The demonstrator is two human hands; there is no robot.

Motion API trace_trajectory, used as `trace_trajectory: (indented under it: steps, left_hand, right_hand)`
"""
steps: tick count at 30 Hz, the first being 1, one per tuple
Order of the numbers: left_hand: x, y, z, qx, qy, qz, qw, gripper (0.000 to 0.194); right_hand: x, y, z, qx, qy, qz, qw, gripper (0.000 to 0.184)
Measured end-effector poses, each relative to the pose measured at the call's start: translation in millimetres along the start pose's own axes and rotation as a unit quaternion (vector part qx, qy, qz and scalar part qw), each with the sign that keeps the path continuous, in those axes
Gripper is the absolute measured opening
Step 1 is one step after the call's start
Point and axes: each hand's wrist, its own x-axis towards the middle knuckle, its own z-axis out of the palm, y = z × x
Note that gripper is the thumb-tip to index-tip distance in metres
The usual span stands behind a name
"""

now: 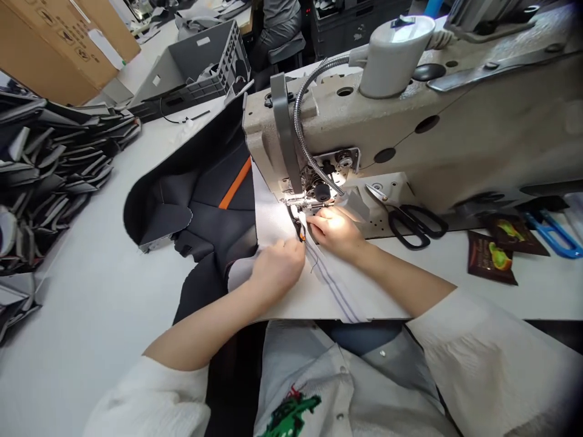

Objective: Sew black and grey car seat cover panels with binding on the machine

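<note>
My left hand [280, 264] is closed on the edge of a black fabric piece [223, 212] with white-grey backing and an orange stripe. Just right of the needle area, my right hand [334, 230] has its fingers bent together at a white strip with grey-violet lines [334, 282], which runs down to the table's front edge. Both hands are close to the lit presser foot of a beige sewing machine [291, 130]. Most of the black piece spreads out to the left of the machine. My fingertips partly hide the fabric edge under the foot.
Black-handled scissors [412, 224] lie on the machine bed to the right. Beyond them are small dark packets [492, 258] and a blue-handled tool [553, 233]. Stacked dark pieces [50, 176] fill the left side. A grey crate [195, 67], a cardboard box [64, 48] and a seated person [280, 27] are behind.
</note>
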Motion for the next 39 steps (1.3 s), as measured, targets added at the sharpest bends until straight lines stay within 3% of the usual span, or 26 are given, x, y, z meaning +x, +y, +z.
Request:
trace_trajectory:
  steps: [5, 11, 17, 22, 28, 34, 36, 39]
  left_hand:
    - [9.5, 23.2, 6.4, -0.013, -0.007, -0.042, 0.999, 0.046]
    - [15.1, 15.2, 8.9, -0.009, 0.005, -0.06, 0.998, 0.045]
    - [29.5, 6.6, 11.8, -0.013, 0.022, -0.08, 0.996, 0.045]
    - [19.2, -6.7, 6.7, -0.032, 0.027, -0.049, 0.998, 0.048]
    - [-18.7, -22.2, 11.5, 0.059, 0.124, -0.035, 0.99, 0.052]
    - [-2.7, -18.4, 20.3, 0.051, 0.208, 0.023, 0.977, 0.031]
    - [7.4, -12.5, 18.2, 0.046, 0.202, 0.039, 0.978, 0.032]
    - [19.9, -5.3, 15.9, 0.015, 0.14, 0.03, 0.99, 0.032]
  right_hand:
    - [-4.0, -4.9, 2.1, 0.08, 0.031, -0.006, 0.996, 0.026]
    - [-4.6, -15.5, -3.7, 0.044, -0.026, -0.019, 0.998, 0.03]
    - [-0.6, -11.3, 0.8, 0.007, -0.023, -0.01, 1.0, 0.038]
    - [2.4, -14.6, -10.0, 0.087, -0.052, 0.082, 0.991, 0.026]
    - [3.5, -13.9, -20.7, 0.062, -0.136, 0.069, 0.986, 0.025]
    - [5.5, -6.6, -21.0, 0.092, -0.13, 0.106, 0.982, 0.026]
    - [4.1, -8.0, -19.2, 0.088, -0.117, 0.103, 0.984, 0.025]
    - [1.5, -9.1, -14.7, 0.087, -0.092, 0.088, 0.988, 0.026]
